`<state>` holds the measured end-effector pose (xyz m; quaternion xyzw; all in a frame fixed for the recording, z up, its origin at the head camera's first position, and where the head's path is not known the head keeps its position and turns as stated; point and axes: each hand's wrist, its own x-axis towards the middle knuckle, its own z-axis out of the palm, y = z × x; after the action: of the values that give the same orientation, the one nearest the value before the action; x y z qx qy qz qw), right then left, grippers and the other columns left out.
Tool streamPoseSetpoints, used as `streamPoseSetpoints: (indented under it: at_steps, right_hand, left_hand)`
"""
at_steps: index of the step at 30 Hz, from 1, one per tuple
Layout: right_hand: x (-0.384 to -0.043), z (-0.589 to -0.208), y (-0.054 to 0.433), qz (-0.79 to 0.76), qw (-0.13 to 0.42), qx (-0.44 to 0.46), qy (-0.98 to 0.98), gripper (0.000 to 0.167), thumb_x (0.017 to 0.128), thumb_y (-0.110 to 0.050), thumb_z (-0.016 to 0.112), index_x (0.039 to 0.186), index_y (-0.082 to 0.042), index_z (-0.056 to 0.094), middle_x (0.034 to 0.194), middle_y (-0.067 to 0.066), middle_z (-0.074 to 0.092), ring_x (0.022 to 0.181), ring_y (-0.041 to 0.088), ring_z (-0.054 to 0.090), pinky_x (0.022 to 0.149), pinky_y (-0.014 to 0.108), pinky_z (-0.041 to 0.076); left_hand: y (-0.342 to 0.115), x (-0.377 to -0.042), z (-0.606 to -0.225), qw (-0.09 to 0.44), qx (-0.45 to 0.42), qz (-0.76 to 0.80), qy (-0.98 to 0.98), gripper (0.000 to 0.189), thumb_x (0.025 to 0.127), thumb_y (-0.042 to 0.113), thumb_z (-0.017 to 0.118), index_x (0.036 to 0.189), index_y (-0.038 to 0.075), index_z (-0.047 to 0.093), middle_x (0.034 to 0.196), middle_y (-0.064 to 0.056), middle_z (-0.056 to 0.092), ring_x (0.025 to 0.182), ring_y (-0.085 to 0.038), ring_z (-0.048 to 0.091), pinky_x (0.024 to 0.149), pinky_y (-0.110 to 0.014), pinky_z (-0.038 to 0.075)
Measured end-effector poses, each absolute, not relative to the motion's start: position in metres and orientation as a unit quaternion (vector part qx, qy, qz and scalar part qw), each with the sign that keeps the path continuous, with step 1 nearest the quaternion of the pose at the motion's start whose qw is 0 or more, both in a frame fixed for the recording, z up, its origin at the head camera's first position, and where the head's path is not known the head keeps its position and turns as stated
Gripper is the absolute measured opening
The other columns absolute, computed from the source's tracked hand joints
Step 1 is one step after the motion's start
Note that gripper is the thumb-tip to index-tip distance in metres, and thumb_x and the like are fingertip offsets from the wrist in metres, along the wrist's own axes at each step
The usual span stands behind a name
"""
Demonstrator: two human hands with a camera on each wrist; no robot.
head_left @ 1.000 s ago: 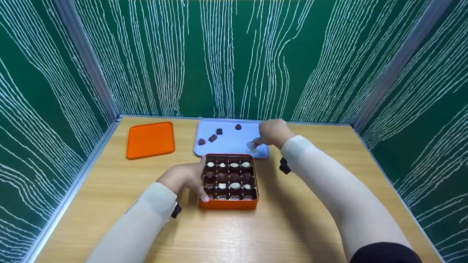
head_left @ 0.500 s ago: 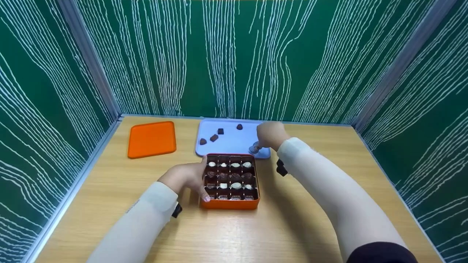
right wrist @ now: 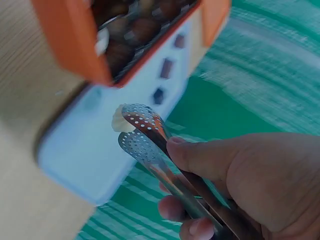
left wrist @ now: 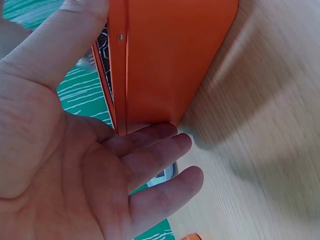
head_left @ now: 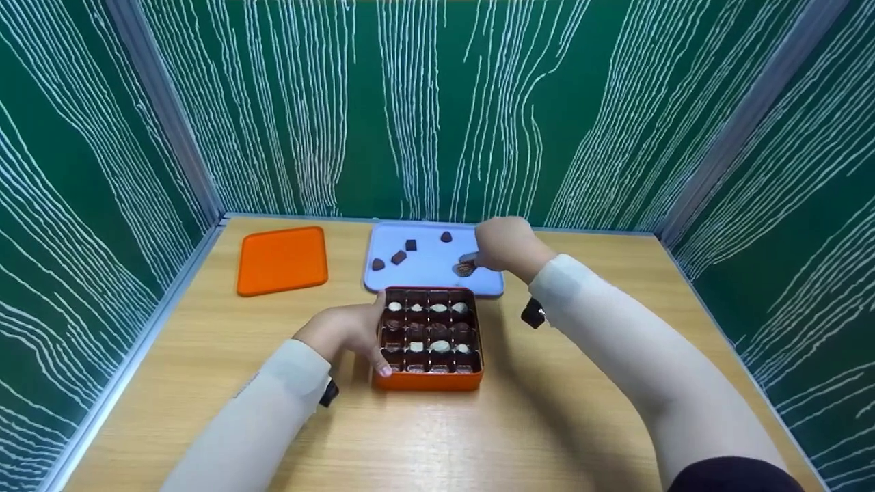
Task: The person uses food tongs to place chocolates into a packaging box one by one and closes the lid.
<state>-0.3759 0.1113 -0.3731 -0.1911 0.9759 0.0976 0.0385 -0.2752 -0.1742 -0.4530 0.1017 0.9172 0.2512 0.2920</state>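
My left hand [head_left: 348, 331] holds the left side of an orange box [head_left: 427, 381], thumb at its front corner and fingers at the back corner. In the left wrist view the fingertips [left wrist: 182, 142] bend past the box's edge. Brown and cream chocolates [head_left: 441, 347] sit in the divided insert; the front row of compartments holds none. Over the pale blue tray, my right hand [head_left: 509, 247] grips metal tongs [right wrist: 137, 145] with perforated ends. A cream chocolate [right wrist: 119, 121] shows between the tong tips in the right wrist view.
The pale blue tray [head_left: 431, 273] stands just behind the box and bears several dark chocolates [head_left: 399, 257] on its left and back parts. An orange lid-like tray [head_left: 282, 262] lies at the back left. Green walls with white lines [head_left: 437, 109] enclose the wooden table.
My right hand has shifted the tongs slightly left and back over the tray. The cream chocolate has moved off its spot near the tray's right front. My left hand stays on the box.
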Motion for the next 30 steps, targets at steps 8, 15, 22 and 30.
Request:
streamPoseSetpoints:
  at_steps: [8, 15, 22, 30]
  right_hand:
    - [-0.317, -0.345, 0.08, 0.087, 0.018, -0.289, 0.953, 0.065, 0.101, -0.072, 0.074, 0.07, -0.016, 0.063, 0.066, -0.004, 0.057, 0.059, 0.015, 0.052, 0.055, 0.034, 0.052]
    - [-0.279, -0.348, 0.044, 0.128, 0.036, -0.354, 0.926, 0.04, 0.102, -0.05, 0.084, 0.089, -0.013, 0.076, 0.073, -0.002, 0.068, 0.066, 0.018, 0.061, 0.065, 0.038, 0.063]
    - [-0.275, -0.365, 0.021, 0.138, 0.049, -0.378, 0.914, 0.03, 0.1, -0.04, 0.087, 0.095, -0.012, 0.079, 0.08, 0.001, 0.075, 0.072, 0.019, 0.067, 0.073, 0.035, 0.066]
    - [-0.273, -0.379, -0.001, 0.201, 0.03, -0.4, 0.894, 0.024, 0.109, -0.038, 0.074, 0.101, -0.017, 0.081, 0.075, -0.003, 0.07, 0.064, 0.014, 0.06, 0.063, 0.029, 0.061]
  left_hand:
    - [-0.175, -0.275, -0.453, 0.284, 0.103, 0.247, 0.921, 0.167, 0.072, 0.038, 0.109, 0.181, 0.013, -0.014, 0.189, -0.022, 0.019, 0.174, -0.044, 0.028, 0.144, -0.062, 0.023]
    - [-0.177, -0.276, -0.456, 0.273, 0.121, 0.25, 0.921, 0.167, 0.072, 0.037, 0.11, 0.182, 0.012, -0.014, 0.187, -0.023, 0.025, 0.173, -0.043, 0.032, 0.144, -0.061, 0.024]
    - [-0.177, -0.277, -0.458, 0.273, 0.124, 0.264, 0.917, 0.165, 0.071, 0.032, 0.111, 0.183, 0.015, -0.01, 0.183, -0.022, 0.038, 0.17, -0.043, 0.038, 0.143, -0.064, 0.026]
    - [-0.178, -0.276, -0.458, 0.271, 0.141, 0.266, 0.914, 0.164, 0.073, 0.03, 0.11, 0.184, 0.018, -0.01, 0.19, -0.016, 0.023, 0.173, -0.041, 0.031, 0.145, -0.062, 0.021]
